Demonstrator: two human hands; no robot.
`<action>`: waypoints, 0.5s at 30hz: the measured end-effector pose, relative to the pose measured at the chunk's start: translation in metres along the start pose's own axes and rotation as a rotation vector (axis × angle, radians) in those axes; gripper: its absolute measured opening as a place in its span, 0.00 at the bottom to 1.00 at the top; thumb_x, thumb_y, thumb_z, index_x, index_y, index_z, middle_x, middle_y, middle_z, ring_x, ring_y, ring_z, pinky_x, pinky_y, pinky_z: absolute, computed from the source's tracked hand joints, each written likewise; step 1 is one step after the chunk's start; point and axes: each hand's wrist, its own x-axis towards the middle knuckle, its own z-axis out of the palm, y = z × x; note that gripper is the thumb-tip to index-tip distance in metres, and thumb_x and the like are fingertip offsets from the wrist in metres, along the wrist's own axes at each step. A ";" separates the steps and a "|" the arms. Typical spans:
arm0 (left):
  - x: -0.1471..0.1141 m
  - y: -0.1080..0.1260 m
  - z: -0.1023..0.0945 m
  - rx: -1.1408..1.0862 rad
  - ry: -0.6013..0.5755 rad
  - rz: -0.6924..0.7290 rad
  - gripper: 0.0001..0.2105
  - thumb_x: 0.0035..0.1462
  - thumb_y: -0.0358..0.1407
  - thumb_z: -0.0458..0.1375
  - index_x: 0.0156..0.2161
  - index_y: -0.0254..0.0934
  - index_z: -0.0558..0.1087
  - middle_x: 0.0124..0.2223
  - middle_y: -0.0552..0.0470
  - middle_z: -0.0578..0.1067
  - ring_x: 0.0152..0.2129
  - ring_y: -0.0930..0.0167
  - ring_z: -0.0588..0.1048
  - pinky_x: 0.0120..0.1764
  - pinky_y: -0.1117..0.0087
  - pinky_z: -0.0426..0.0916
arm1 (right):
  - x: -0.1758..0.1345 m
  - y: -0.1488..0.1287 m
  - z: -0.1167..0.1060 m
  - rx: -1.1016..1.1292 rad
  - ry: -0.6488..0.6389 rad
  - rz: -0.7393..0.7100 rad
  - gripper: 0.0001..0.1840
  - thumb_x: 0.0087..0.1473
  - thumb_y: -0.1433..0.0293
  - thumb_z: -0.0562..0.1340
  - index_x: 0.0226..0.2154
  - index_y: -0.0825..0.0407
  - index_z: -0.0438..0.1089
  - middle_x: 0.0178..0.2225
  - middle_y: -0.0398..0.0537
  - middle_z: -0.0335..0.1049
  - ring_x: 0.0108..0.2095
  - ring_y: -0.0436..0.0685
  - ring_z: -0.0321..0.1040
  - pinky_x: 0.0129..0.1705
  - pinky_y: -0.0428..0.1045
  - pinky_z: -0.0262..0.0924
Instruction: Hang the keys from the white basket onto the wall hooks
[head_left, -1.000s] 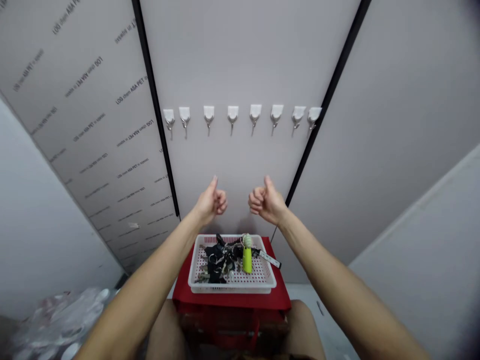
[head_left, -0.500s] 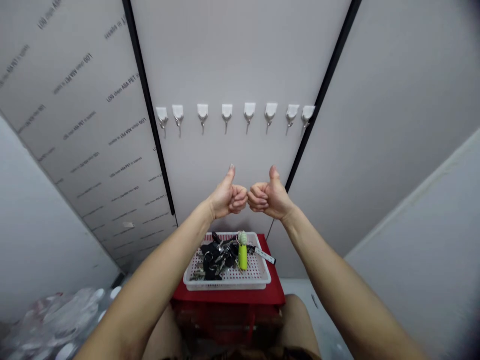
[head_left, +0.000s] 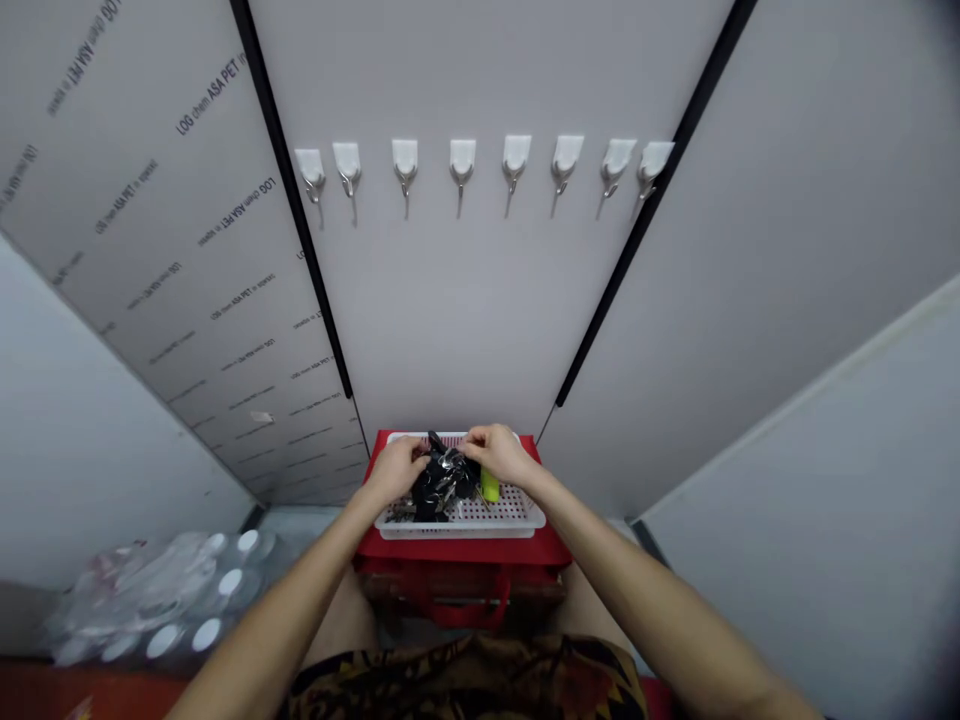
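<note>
A white plastic basket (head_left: pixel 499 532) with a perforated base holds a tangled pile of keys (head_left: pixel 442 480) with black fobs and metal rings. At the pile's left side is my left hand (head_left: pixel 395 468), its fingers bent together against the black pieces. My right hand (head_left: pixel 501 455) reaches over the basket's back right part, thumb and fingertips pinched at the top of the pile. What lies between the fingertips of either hand is too small to make out. Beneath my right hand a yellow-green key-chain piece (head_left: pixel 490 487) shows, its upper part covered.
The basket stands on a red bag-like cover (head_left: pixel 465 550). Several white adhesive hooks (head_left: pixel 463 160) run in a row across the wall panel, between two black strips (head_left: pixel 300 220). Plastic-wrapped bottles (head_left: pixel 169 600) with white caps stand on the floor at left.
Both hands have come down from in front of the panel, where they were fists with raised thumbs, into the basket at the keys. The view has tilted and the hooks appear higher.
</note>
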 end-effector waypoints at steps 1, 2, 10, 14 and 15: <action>-0.005 -0.003 0.002 0.037 -0.008 0.034 0.08 0.42 0.32 0.47 0.30 0.35 0.66 0.31 0.51 0.69 0.29 0.73 0.65 0.33 0.73 0.58 | -0.001 -0.002 0.004 -0.050 -0.013 -0.031 0.10 0.41 0.68 0.51 0.22 0.55 0.66 0.18 0.41 0.63 0.20 0.45 0.56 0.23 0.41 0.48; -0.010 -0.004 0.003 0.071 -0.020 0.060 0.09 0.43 0.30 0.46 0.31 0.35 0.66 0.33 0.50 0.69 0.31 0.73 0.65 0.34 0.73 0.58 | -0.003 -0.004 0.007 -0.102 -0.026 -0.062 0.10 0.41 0.69 0.51 0.23 0.54 0.66 0.21 0.42 0.65 0.22 0.46 0.58 0.25 0.42 0.49; -0.022 0.000 0.002 0.199 -0.073 0.114 0.12 0.45 0.30 0.44 0.36 0.38 0.64 0.37 0.51 0.68 0.35 0.72 0.65 0.37 0.73 0.58 | -0.017 -0.010 0.027 -0.587 -0.122 -0.162 0.13 0.39 0.71 0.54 0.32 0.53 0.65 0.32 0.52 0.65 0.35 0.57 0.58 0.35 0.49 0.48; -0.024 0.001 0.001 0.185 -0.069 0.095 0.11 0.45 0.30 0.44 0.35 0.39 0.65 0.35 0.52 0.69 0.33 0.72 0.65 0.35 0.73 0.58 | -0.019 -0.009 0.027 -0.581 -0.105 -0.155 0.09 0.40 0.70 0.53 0.28 0.53 0.65 0.30 0.50 0.65 0.33 0.56 0.59 0.35 0.49 0.47; -0.024 0.001 0.001 0.172 -0.071 0.089 0.11 0.44 0.31 0.44 0.33 0.39 0.65 0.34 0.52 0.69 0.32 0.72 0.65 0.34 0.73 0.58 | -0.020 -0.009 0.025 -0.546 -0.096 -0.152 0.08 0.41 0.71 0.53 0.26 0.53 0.64 0.29 0.49 0.65 0.32 0.54 0.59 0.34 0.48 0.48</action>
